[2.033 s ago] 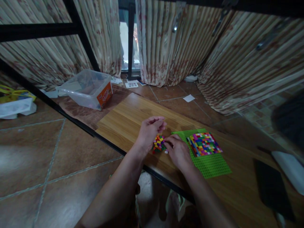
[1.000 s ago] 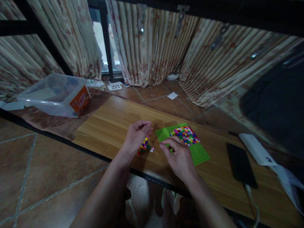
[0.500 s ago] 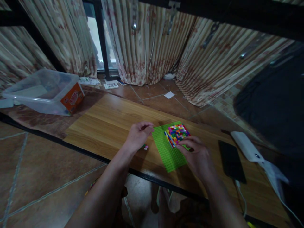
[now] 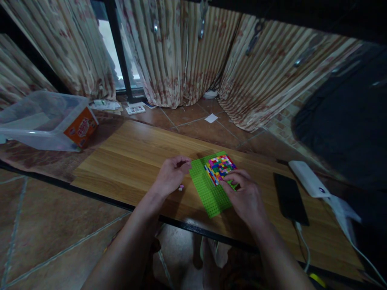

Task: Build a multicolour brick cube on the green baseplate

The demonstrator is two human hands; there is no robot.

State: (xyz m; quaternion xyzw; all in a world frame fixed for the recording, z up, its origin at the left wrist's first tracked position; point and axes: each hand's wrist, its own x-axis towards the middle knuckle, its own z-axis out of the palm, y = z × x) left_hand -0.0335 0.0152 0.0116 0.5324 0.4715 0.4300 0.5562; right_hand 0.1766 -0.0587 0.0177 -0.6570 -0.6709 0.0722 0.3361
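A green studded baseplate [image 4: 208,199] lies at an angle on the wooden table. On its far part sits a low block of many-coloured toy bricks [image 4: 222,165]. My right hand [image 4: 244,191] reaches the block's near corner, thumb and forefinger pinched on a toy brick there; the fingers partly cover it. At the plate's left corner, my left hand [image 4: 172,175] is closed in a pinch, and what its fingertips hold is too small to make out. Just beside that hand, a few small loose bricks [image 4: 180,187], pink and white, lie on the wood.
A clear plastic bin [image 4: 45,133] with an orange label stands at the table's left end. To the right are a black phone [image 4: 290,197] on a cable and a white device [image 4: 308,177]. The table's dark front edge [image 4: 193,229] runs close below my forearms.
The whole view has shifted slightly, so things appear a little further left. Both hands keep nearly the same places relative to the baseplate and the block.
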